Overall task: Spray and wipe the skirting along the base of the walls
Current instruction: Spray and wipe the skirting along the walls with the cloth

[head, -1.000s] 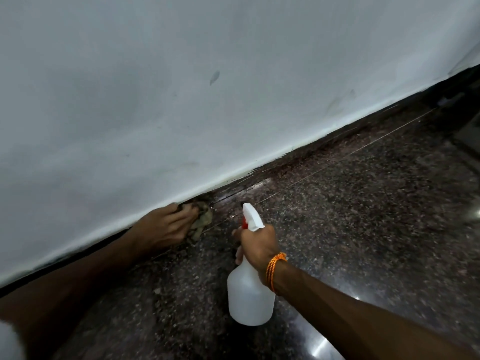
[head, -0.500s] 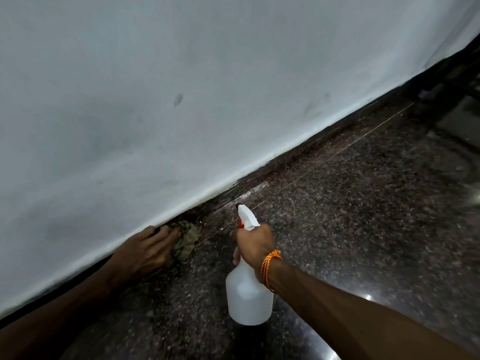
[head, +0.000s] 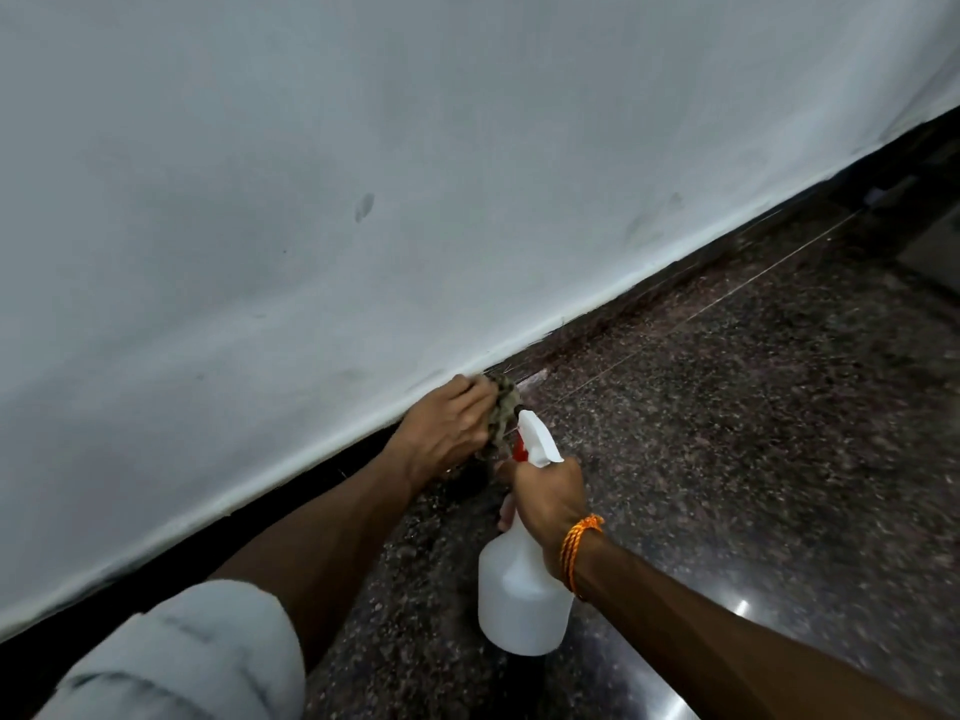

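Note:
A dark skirting [head: 649, 304] runs along the base of the white wall [head: 363, 174], rising from lower left to upper right. My left hand [head: 449, 423] presses a crumpled greenish cloth [head: 504, 407] against the skirting. Just to its right, my right hand [head: 548, 493] grips the neck of a white spray bottle [head: 519, 600], whose white nozzle with a red trigger [head: 537, 439] points toward the skirting near the cloth. The bottle hangs a little above the floor. An orange thread band sits on my right wrist.
Dark speckled granite floor [head: 727, 433] spreads to the right, glossy with light reflections at the lower right. A rolled grey sleeve [head: 197, 657] covers my left upper arm. Dark unclear objects lie at the far right edge by the wall.
My left hand has slid the cloth to the right along the skirting, closing up to the bottle's nozzle. My right hand and the bottle have stayed about where they were.

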The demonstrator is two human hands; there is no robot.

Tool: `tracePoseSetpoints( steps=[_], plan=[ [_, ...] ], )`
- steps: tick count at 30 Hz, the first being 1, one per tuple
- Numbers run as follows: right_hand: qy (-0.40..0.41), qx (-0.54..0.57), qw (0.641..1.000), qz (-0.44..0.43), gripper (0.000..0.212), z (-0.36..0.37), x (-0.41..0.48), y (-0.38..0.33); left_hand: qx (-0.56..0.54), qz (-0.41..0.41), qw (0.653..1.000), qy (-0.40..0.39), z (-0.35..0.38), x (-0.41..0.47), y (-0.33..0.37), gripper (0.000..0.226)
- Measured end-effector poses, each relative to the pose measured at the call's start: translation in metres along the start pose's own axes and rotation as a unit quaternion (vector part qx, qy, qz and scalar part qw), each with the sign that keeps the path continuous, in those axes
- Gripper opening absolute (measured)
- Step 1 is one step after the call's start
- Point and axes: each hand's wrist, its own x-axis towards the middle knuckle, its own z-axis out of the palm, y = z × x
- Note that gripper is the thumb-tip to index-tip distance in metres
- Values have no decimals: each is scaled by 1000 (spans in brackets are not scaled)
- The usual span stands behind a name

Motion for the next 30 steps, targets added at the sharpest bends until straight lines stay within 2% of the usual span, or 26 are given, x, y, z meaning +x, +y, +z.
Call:
tracePoseSetpoints(
  steps=[3, 7, 9, 12, 15, 18, 20, 22, 25, 28, 30],
  plan=[
    [-2, 9, 1000, 0, 19, -7, 7, -8, -5, 10, 1000, -26, 2, -15, 2, 39],
    [-9, 15, 1000, -4, 17, -15, 23, -18, 10, 0, 1000, -19, -2, -68, -2, 44],
    [0, 11, 1000, -3, 24, -18, 31, -24, 23, 0, 1000, 14, -5, -56, -12, 49],
    [5, 28, 1000, -6, 12, -25, 38, -37, 49, -8, 999, 9, -9, 20, -15, 44],
    [-8, 41, 999, -6, 21, -41, 45, -43, 12, 57, 998, -39, -24, 89, -19, 33],
    [-51, 30, 998, 2, 26, -61, 52, -47, -34, 114, 989, -90, -32, 94, -31, 38],
    [-57, 21, 998, -7, 13, -67, 59, -45, 3, 153, 983, -106, -28, 82, -40, 40],
    [-59, 13, 998, -15, 8, -75, 66, -40, 17, 190, 974, -118, -22, 69, -42, 34],
    [-35, 24, 999, -15, 19, -85, 77, -28, 14, 258, 964, -67, -15, 57, -53, 20],
    [-21, 24, 999, -4, 25, -96, 80, -19, 21, 250, 967, -36, -18, 52, -54, 21],
    [-25, 12, 1000, 0, 25, -97, 76, -18, 28, 225, 973, -49, -13, 46, -45, 28]
  ],
)
